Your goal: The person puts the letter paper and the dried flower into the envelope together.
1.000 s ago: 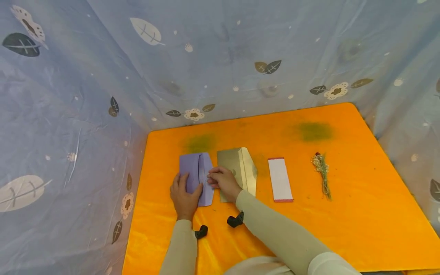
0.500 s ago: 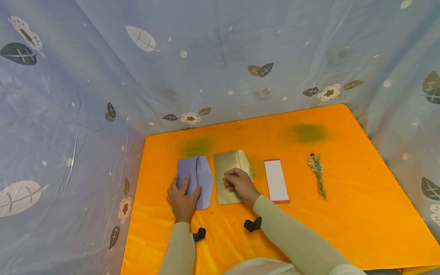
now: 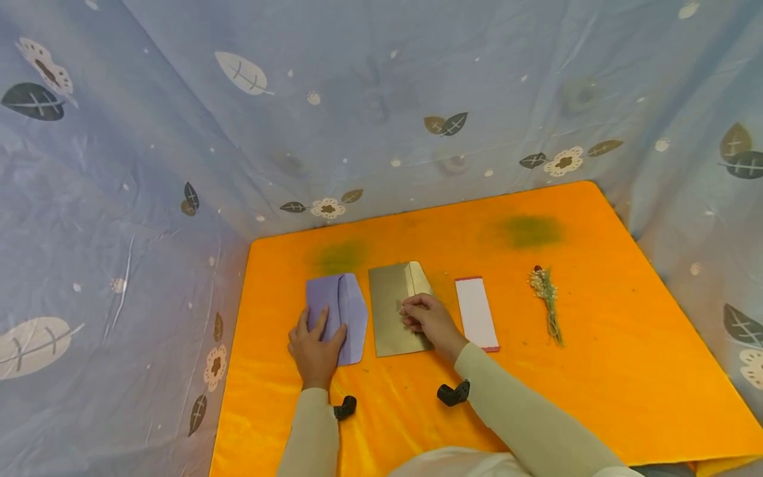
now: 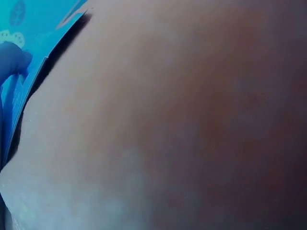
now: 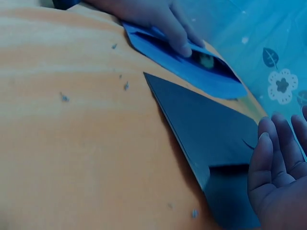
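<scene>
My left hand (image 3: 314, 354) rests on the purple envelope (image 3: 356, 318), thumb near its mouth and fingers spread on the body. Its flap lies unfolded to the right. The right wrist view shows this purple envelope (image 5: 211, 84) with its mouth gaping and a pale greenish patch inside. Over the gold envelope (image 3: 390, 331) hovers my right hand (image 3: 436, 328), fingers loosely bent. Seen from the right wrist, the hand (image 5: 283, 177) has nothing visible between thumb and fingers. The gold envelope's flap is also unfolded, partly hidden by the hand. Skin fills most of the left wrist view.
Right of the gold envelope lies a white card strip (image 3: 475, 308) with red ends. Further right is a small dried-flower bouquet (image 3: 547, 305). An orange cloth (image 3: 632, 391) covers the table, with patterned curtains (image 3: 369, 93) behind and at the sides.
My right hand has moved right, from the purple envelope's flap to above the gold envelope's flap side. The left hand stays on the purple envelope. The head view has shifted slightly.
</scene>
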The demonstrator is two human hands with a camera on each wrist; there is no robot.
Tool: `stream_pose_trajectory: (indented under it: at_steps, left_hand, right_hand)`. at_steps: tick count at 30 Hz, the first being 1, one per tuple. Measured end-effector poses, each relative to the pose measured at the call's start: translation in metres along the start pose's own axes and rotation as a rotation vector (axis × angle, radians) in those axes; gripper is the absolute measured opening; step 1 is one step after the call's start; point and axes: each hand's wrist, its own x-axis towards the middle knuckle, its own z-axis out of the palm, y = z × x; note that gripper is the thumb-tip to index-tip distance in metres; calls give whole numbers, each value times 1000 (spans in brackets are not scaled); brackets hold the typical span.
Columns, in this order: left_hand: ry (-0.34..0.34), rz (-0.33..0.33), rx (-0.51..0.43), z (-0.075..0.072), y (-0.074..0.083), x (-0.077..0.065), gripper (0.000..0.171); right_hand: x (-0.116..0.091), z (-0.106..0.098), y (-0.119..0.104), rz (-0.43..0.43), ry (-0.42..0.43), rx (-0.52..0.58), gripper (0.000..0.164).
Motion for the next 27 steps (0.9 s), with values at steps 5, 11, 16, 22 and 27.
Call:
stream_pose_trajectory:
  at_steps: [5,11,16,22,27]
  left_hand:
    - [17,5,-25,-1,-1,-3,63]
    - [29,33,-36,0,1,-4,62]
    - [44,52,-35,1,1,-4,59]
    - [57,93,-45,1,4,-4,53]
    - [68,86,-50,1,5,-5,53]
  right_hand:
    - [-7,-15,0,16,26,-6,30]
    - [-16,-38,-2,-17,59,-8,32]
    - [-22,-56,-2,-14,116,6,35]
    - [-28,-71,-9,-5,166,40,39]
    - [-32,-84,-15,2,184,40,40]
